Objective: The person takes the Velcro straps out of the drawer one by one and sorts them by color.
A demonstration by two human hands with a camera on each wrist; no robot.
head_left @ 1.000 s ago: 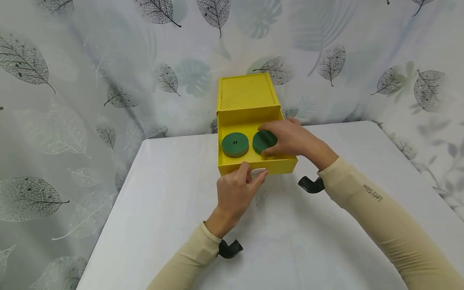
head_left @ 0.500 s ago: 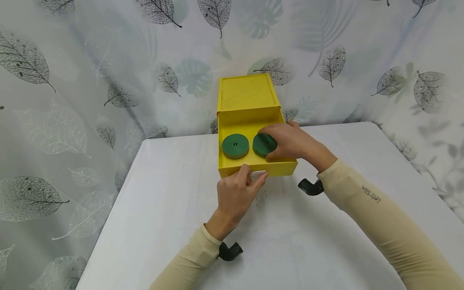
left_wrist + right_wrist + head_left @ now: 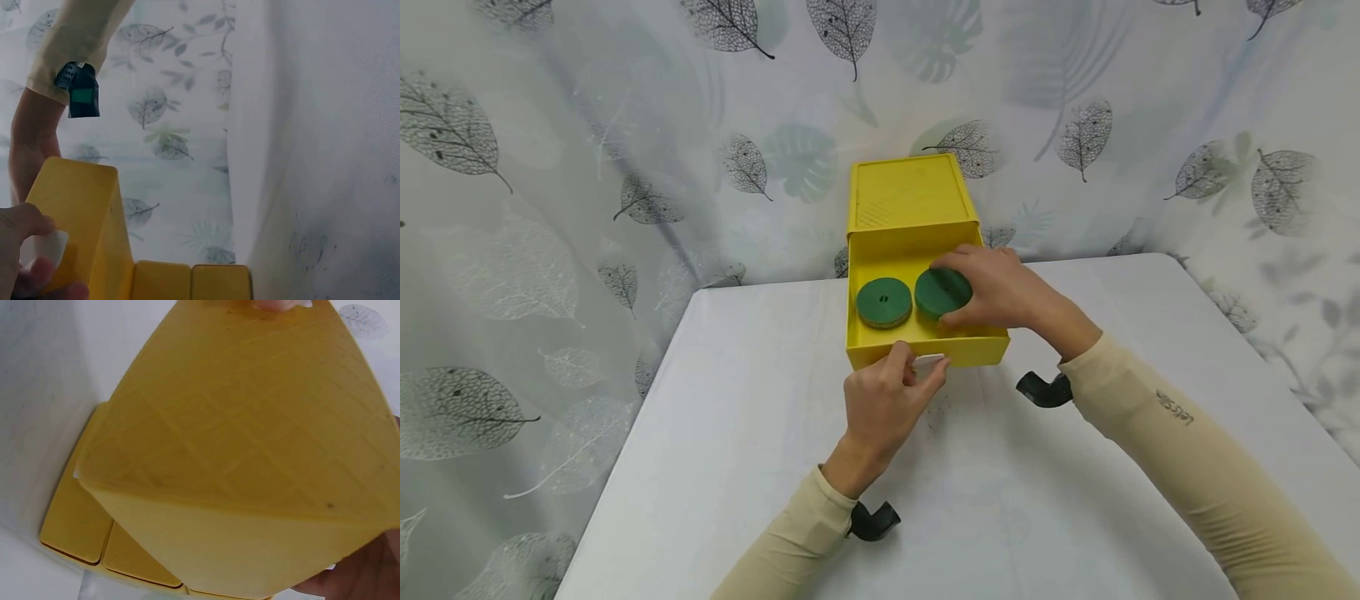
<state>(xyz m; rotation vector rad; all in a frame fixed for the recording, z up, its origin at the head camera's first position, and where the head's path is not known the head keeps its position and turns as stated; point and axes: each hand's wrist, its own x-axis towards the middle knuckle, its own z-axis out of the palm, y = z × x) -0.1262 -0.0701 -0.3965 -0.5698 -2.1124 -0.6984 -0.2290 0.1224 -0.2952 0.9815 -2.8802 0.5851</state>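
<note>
A yellow drawer [image 3: 955, 352] stands pulled out from a small yellow cabinet [image 3: 913, 192]. My left hand [image 3: 880, 400] pinches the white handle [image 3: 928, 361] on its front, also visible in the left wrist view as a white tab [image 3: 50, 247]. Inside the drawer lies a flat round green roll [image 3: 883, 302] with a small hole in its middle. To the right of it, my right hand [image 3: 1000, 287] grips a second green roll [image 3: 942, 292] by its edge, thumb at the near side. The drawer's ridged underside [image 3: 237, 419] fills the right wrist view, hiding the rolls.
Further yellow drawers [image 3: 220, 281] of the cabinet sit below, closed. The cabinet stands at the back of a white-covered table [image 3: 760, 433], against a leaf-patterned curtain [image 3: 805, 100]. A dark wrist camera [image 3: 874, 522] hangs by each sleeve.
The second green roll has shifted slightly up and to the left in my right hand. My left hand keeps its pinch on the drawer handle.
</note>
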